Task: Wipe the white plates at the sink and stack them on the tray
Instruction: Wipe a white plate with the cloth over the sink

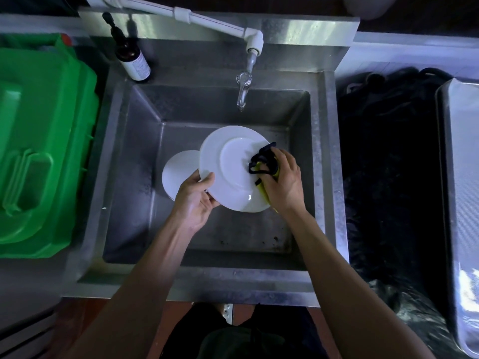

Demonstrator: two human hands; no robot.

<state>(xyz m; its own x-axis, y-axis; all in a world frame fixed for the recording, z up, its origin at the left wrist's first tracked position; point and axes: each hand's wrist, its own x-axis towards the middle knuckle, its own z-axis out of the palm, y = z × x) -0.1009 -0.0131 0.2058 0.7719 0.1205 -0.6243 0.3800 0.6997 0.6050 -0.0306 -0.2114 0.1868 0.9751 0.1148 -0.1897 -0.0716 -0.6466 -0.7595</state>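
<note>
view: single head camera, wide-angle, edges bent
position: above the sink, at its front edge
facing: steeply down, slightly forward
range: close, arm's reach; forearms enter from bottom of frame
centre: sink basin
edges: green bin left, tray right

White plate tilted above another plate.

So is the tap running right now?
Apparently off: no stream shows below the tap, though a thin trickle could be missed. The plate sits clear of the spout.
</note>
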